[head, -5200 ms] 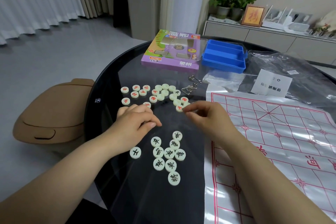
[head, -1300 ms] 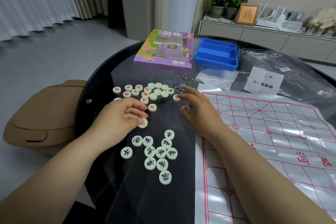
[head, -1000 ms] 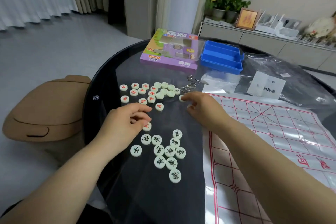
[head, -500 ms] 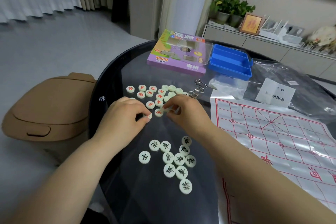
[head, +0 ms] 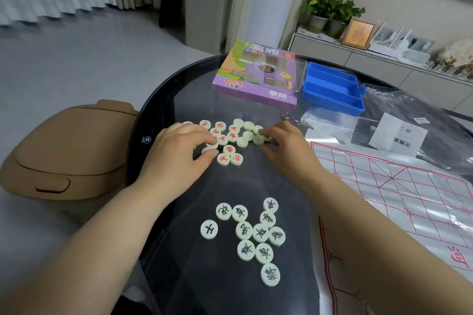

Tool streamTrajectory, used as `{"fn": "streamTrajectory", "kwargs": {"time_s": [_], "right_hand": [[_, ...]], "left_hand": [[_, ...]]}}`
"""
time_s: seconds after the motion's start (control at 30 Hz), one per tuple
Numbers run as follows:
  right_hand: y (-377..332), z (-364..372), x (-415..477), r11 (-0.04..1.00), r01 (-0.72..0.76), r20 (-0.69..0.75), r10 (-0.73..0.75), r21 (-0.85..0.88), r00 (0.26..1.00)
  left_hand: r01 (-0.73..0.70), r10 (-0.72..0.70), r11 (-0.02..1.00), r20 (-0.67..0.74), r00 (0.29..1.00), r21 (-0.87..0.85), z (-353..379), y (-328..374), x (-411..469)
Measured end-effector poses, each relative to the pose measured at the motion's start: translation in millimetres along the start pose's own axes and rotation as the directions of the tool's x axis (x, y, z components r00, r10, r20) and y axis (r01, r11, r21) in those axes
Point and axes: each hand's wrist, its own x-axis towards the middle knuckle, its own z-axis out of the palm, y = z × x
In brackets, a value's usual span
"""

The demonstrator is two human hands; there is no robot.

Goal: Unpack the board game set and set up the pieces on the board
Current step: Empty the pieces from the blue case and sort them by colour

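A cluster of pale round pieces with red characters lies on the dark glass table; some of them show blank backs. My left hand sits at the cluster's left edge and pinches one red piece between thumb and forefinger. At the cluster's right edge my right hand touches blank-sided pieces with its fingertips, thumb held apart. Nearer to me lies a group of black-lettered pieces, face up. The red-lined plastic board sheet is spread at the right, with no pieces on it.
A purple game box and a blue tray stand at the table's far side. A metal ring puzzle and a plastic bag with a paper label lie behind the board. A tan stool stands left of the table.
Both hands have moved from the table's middle up to the red pieces. The scattered red pieces now lie closer together. The black group has not moved.
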Motion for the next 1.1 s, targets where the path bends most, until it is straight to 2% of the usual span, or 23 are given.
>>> {"fn": "streamTrajectory", "kwargs": {"time_s": [0.07, 0.17, 0.23, 0.37, 0.5, 0.63, 0.73, 0.8, 0.87, 0.97, 1.1], "right_hand": [[-1.7, 4.0, -1.9, 0.996, 0.031, 0.035, -0.028, -0.089, 0.999], [-3.2, 3.9, -6.7, 0.982, 0.093, -0.011, -0.096, -0.166, 0.995], [-3.1, 0.5, -9.1, 0.979, 0.109, -0.032, -0.116, -0.171, 0.993], [-3.1, -14.6, -15.2, 0.974, 0.104, 0.101, -0.085, -0.200, 0.991], [-6.4, -22.9, -22.4, 0.956, 0.103, 0.149, -0.063, -0.276, 0.987], [-0.9, -24.0, -28.0, 0.940, 0.116, 0.103, -0.087, -0.320, 0.991], [10.1, -22.9, -35.8, 0.982, 0.053, 0.017, -0.051, -0.181, 0.999], [17.1, -25.4, -40.8, 0.996, -0.062, -0.054, 0.066, 0.068, 0.996], [23.8, -26.6, -44.2, 0.956, -0.139, -0.044, 0.155, 0.257, 0.987], [29.5, -25.4, -49.3, 0.921, -0.165, -0.012, 0.181, 0.354, 0.983], [30.9, -22.2, -53.5, 0.920, -0.143, -0.010, 0.157, 0.365, 0.988]], "left_hand": [[-0.037, 0.037, 0.999, 0.033, 0.999, 0.002, -1.1, 5.4, 2.5], [-0.114, 0.104, 0.988, 0.102, 0.989, 0.102, 0.0, 19.9, 11.1], [-0.110, 0.074, 0.974, 0.180, 0.981, 0.200, 7.5, 24.7, 22.6], [-0.135, 0.008, 0.904, 0.300, 0.954, 0.406, 23.8, 37.8, 43.5], [-0.145, -0.042, 0.833, 0.321, 0.946, 0.534, 32.9, 45.4, 53.8], [-0.156, -0.066, 0.782, 0.329, 0.942, 0.603, 34.0, 51.7, 59.3], [-0.153, -0.075, 0.773, 0.327, 0.942, 0.616, 35.0, 52.2, 62.7], [-0.173, -0.058, 0.761, 0.331, 0.942, 0.626, 35.9, 52.0, 63.1], [-0.227, -0.021, 0.730, 0.353, 0.935, 0.645, 37.3, 53.3, 61.7], [-0.339, 0.046, 0.654, 0.412, 0.910, 0.677, 36.9, 57.9, 60.6], [-0.411, 0.118, 0.635, 0.443, 0.889, 0.654, 34.6, 60.5, 62.3]]}}
